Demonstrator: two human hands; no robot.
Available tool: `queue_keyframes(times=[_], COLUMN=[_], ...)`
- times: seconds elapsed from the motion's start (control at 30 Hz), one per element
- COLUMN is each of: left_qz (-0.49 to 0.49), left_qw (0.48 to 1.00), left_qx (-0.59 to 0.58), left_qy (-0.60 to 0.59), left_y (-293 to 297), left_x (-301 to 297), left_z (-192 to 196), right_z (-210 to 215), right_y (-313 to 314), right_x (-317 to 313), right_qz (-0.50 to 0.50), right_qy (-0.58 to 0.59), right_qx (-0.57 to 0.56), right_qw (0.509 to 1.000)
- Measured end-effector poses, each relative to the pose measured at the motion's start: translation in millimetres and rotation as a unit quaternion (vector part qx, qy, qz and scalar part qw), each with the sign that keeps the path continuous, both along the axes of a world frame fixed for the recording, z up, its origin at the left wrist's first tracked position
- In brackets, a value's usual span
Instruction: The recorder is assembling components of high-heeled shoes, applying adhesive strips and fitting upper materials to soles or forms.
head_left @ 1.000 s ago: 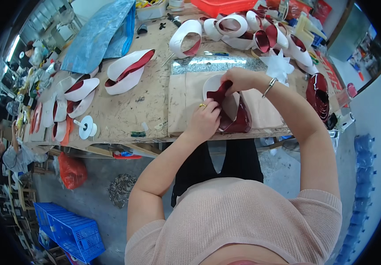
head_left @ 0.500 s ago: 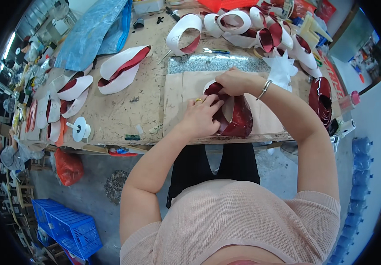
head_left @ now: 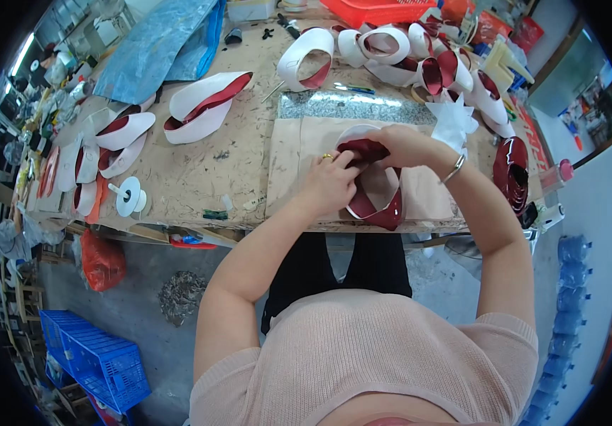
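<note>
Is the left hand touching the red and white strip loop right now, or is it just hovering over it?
Touching. The head view shows the left hand with its fingers pressed on the loop's folded red top, opposite the right hand.

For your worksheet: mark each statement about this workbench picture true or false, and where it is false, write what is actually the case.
1. Both hands are on a red-and-white curved strip. True: the left hand and right hand hold the red-and-white strip together.
2. The strip is being worked on the floor. False: it lies on the pale board on the wooden table.
3. A bracelet is on the right wrist. True: the silver bracelet shows there.
4. The blue crate sits on the table. False: the blue crate is on the floor, at lower left.
5. The white spool stands to the person's right. False: the white spool stands on the left.
</note>
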State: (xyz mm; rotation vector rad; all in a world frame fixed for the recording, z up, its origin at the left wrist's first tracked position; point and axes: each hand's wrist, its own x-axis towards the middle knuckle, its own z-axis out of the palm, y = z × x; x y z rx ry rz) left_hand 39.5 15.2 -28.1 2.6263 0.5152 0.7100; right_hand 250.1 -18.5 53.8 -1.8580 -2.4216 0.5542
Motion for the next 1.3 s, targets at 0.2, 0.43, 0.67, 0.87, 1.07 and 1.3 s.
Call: queue_keyframes(times=[0.2, 0.43, 0.67, 0.87, 1.07, 1.3], left_qz=[0.019, 0.022, 0.077, 0.075, 0.054, 0.011], left_qw=[0.922, 0.947, 0.958, 0.960, 0.982, 0.978], left_qx=[-0.266, -0.309, -0.276, -0.269, -0.179, -0.015], left_qy=[-0.281, 0.083, 0.010, -0.020, -0.040, -0.206], left_y=[56, 70, 60, 57, 56, -8], left_x=[29, 61, 52, 50, 53, 13], left_z=[24, 29, 13, 4, 4, 34], right_z=[-14, -20, -23, -22, -13, -22], right_y=[-17, -26, -31, -17, -36, -7], right_x=[-7, -41, -1, 6, 2, -2], right_qz=[0.004, 0.081, -0.031, 0.124, -0.019, -0.068], right_qy=[0.034, -0.178, 0.070, -0.070, -0.037, 0.066], right_qx=[0.081, 0.154, 0.142, 0.189, 0.117, -0.012], right_qw=[0.996, 0.968, 0.987, 0.972, 0.992, 0.995])
